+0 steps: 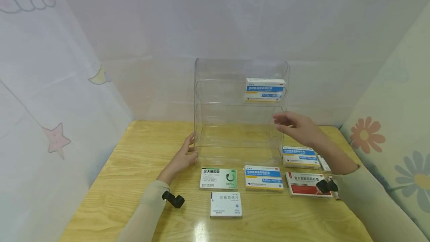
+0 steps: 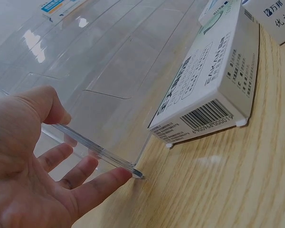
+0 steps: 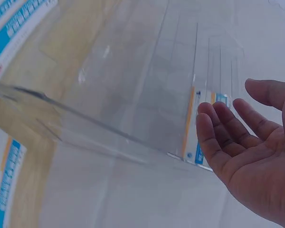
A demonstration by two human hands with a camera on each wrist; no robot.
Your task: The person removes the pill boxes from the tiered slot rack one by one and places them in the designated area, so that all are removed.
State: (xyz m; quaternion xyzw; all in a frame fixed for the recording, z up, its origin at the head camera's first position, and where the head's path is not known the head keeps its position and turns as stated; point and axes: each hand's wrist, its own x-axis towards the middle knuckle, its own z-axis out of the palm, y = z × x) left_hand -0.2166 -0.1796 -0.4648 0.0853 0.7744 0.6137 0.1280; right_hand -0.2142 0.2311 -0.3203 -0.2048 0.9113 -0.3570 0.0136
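Currently we're steadying the clear acrylic rack (image 1: 235, 122) at the back of the wooden table (image 1: 134, 182). Our left hand (image 1: 183, 158) sits at its lower left corner: the left wrist view shows the thumb (image 2: 47, 102) on one side of the side panel's edge and the fingers (image 2: 102, 183) on the other, a light pinch, fingers mostly straight. Our right hand (image 1: 297, 126) hangs open beside the rack's right wall, mid height, fingers relaxed, holding nothing; we can't tell if it touches the wall.

One blue-and-white box (image 1: 264, 89) already sits on an upper shelf, right side. More boxes lie flat in front: green-and-white box (image 1: 218, 179), blue box (image 1: 264, 178), red box (image 1: 308, 184), white box (image 1: 226, 204).

Our read: stocking is in progress, one box shelved. The next pick probably calls for the right hand to drop to a table box while the left braces the rack.
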